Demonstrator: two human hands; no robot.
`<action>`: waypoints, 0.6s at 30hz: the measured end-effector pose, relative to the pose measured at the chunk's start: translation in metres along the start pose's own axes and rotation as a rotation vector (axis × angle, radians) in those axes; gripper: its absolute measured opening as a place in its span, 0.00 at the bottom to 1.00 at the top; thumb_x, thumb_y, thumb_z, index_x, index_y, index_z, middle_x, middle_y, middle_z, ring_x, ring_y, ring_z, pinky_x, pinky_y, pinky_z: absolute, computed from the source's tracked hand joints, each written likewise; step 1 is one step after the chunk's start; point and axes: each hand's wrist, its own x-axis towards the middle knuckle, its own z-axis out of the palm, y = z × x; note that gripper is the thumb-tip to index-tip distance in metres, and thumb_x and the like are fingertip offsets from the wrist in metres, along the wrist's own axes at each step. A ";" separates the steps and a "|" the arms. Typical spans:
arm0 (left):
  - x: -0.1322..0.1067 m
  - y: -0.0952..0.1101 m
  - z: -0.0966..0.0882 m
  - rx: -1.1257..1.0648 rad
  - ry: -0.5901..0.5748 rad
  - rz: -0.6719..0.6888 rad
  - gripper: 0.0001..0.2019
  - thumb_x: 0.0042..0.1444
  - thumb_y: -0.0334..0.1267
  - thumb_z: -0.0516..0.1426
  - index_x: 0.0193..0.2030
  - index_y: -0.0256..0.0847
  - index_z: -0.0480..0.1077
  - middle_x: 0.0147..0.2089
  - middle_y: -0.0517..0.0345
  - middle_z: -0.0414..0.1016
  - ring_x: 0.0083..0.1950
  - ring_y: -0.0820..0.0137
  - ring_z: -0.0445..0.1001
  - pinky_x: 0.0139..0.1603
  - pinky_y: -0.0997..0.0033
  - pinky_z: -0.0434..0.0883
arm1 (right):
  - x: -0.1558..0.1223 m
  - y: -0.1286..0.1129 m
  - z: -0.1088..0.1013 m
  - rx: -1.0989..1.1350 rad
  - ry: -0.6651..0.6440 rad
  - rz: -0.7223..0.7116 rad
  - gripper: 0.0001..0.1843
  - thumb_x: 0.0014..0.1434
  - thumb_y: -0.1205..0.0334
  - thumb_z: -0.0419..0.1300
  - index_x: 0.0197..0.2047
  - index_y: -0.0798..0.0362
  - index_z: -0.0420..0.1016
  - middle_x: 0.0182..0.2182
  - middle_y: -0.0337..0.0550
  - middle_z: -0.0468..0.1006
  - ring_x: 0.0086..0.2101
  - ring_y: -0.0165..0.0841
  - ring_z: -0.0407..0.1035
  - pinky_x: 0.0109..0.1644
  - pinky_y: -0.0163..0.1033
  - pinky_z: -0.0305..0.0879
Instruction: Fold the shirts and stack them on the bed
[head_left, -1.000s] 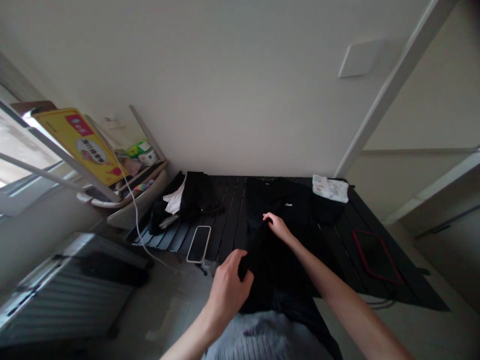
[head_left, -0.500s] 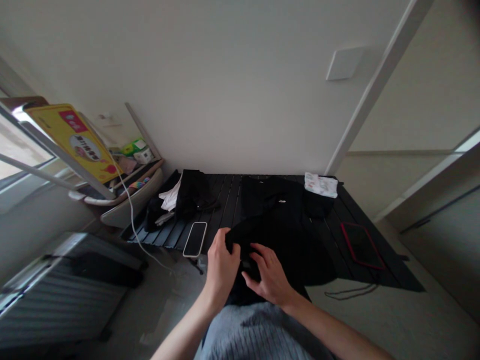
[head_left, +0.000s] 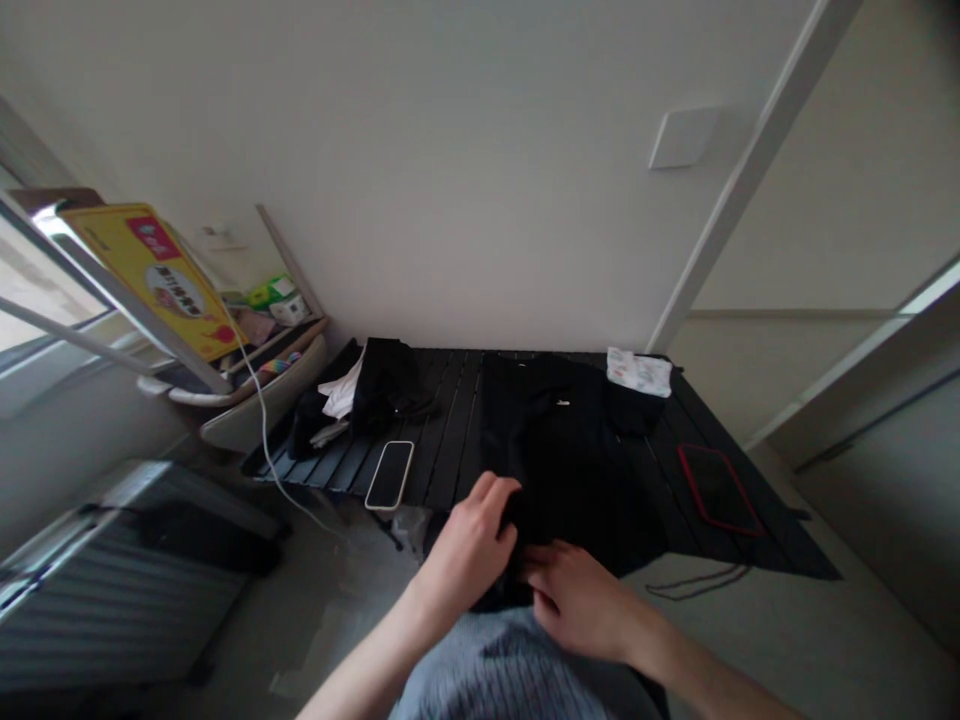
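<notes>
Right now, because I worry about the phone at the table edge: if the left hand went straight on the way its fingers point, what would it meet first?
Probably more of the black garment that the left hand grips; the phone lies left of that line.

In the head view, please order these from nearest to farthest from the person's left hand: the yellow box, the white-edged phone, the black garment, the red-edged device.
1. black garment: in the grip of the left hand.
2. white-edged phone: on the table, just left of the hand.
3. red-edged device: on the table's right side.
4. yellow box: far left, beyond the table.
</notes>
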 end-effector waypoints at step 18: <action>-0.012 -0.007 0.019 -0.048 -0.586 0.092 0.20 0.54 0.45 0.61 0.53 0.44 0.69 0.42 0.58 0.75 0.40 0.67 0.75 0.40 0.73 0.71 | 0.106 0.146 0.021 0.251 0.224 0.711 0.29 0.47 0.72 0.61 0.55 0.53 0.70 0.52 0.51 0.67 0.52 0.39 0.65 0.56 0.41 0.59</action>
